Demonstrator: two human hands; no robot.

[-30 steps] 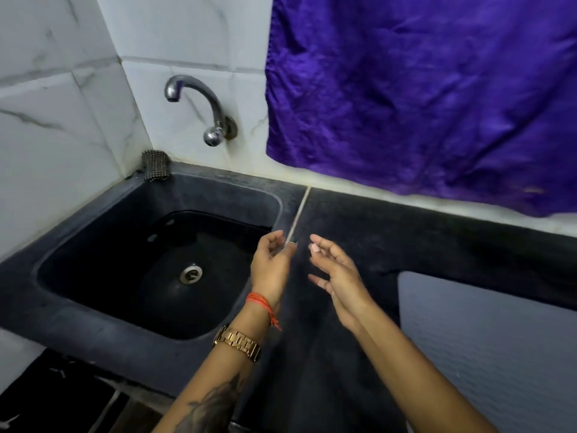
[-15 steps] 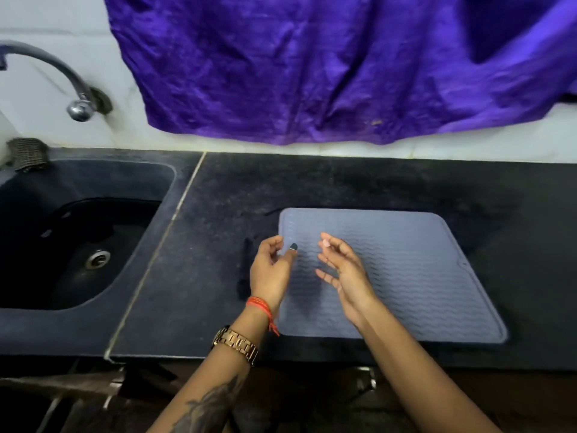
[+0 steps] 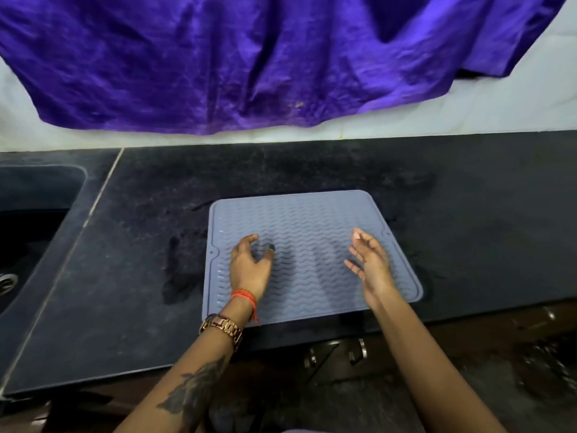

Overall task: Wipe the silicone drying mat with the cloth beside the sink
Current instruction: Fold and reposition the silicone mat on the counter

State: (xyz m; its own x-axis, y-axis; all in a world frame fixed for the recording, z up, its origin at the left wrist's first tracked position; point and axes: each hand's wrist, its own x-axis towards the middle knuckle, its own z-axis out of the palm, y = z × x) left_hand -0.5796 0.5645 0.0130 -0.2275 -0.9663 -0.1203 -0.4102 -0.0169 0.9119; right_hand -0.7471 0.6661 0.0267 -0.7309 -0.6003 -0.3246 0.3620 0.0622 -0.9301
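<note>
1. Your view has swung right off the sink (image 3: pixel 34 210), so now only its dark edge shows at the left and the mat (image 3: pixel 312 220) sits dead centre on the bench (image 3: pixel 468 214). That means you've found the target, but no wiping cloth is in either hand yet.
2. Big purple fabric (image 3: pixel 249 64) hangs over the pale wall behind, creased and slightly shiny. Whether that is the cloth for the job, I can't tell.
3. The bench is dark speckled stone, matte, with a pale seam line near the sink.
4. The mat is a grey-blue rounded rectangle, flat on the bench near the front edge, covered in wavy ridges with a raised rim.
5. Your hands have spread apart over the mat. Left hand (image 3: pixel 249 267): fingers loosely curved, grip holding nothing, and contact with the mat is unclear. Right hand (image 3: pixel 371 267): palm turned inward, fingers relaxed and wide, empty too.
6. Gold watch (image 3: pixel 223 328) and red thread on your left wrist.
</note>
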